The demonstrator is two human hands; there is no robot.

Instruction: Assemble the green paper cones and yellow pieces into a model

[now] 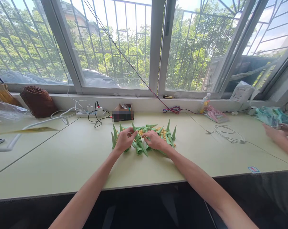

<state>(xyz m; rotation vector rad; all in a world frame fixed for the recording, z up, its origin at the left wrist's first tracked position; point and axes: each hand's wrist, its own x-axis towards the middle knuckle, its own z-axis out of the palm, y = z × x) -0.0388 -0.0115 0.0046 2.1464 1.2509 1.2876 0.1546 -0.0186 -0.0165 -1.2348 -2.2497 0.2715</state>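
Curling over green cones (137,147) on the table (86,171), left hand (123,139) and right hand (156,140) have bent fingers; whether gripping, I cannot tell. Outer cones stand tips up; one between slants, tip near-right. Yellow pieces (164,137) lie among them, a box (123,115) far.

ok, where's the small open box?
Head view, slightly left of centre: the small open box sits beyond the green cones, to the right of the power strip.
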